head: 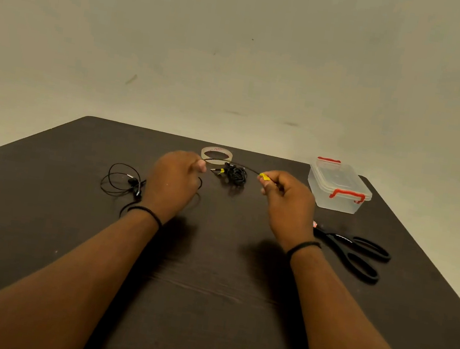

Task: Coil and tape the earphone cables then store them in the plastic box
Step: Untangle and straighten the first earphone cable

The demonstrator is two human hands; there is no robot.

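Observation:
A black earphone cable (pixel 233 164) stretches between my two hands above the dark table (pixel 215 262). My right hand (pixel 287 203) pinches its yellow plug end (pixel 264 176). My left hand (pixel 174 181) grips the cable's other part, and the rest of it trails left into loose loops with the earbuds (pixel 123 180). A second, bundled black earphone cable (pixel 234 174) with a yellow plug lies between my hands, further back. A roll of clear tape (pixel 216 154) lies flat behind it. The clear plastic box (pixel 338 187) with red latches stands shut at the right.
Black-handled scissors (pixel 354 252) lie on the table right of my right wrist. The table's far edge runs just behind the tape roll, with a plain wall beyond. Both wrists wear thin black bands.

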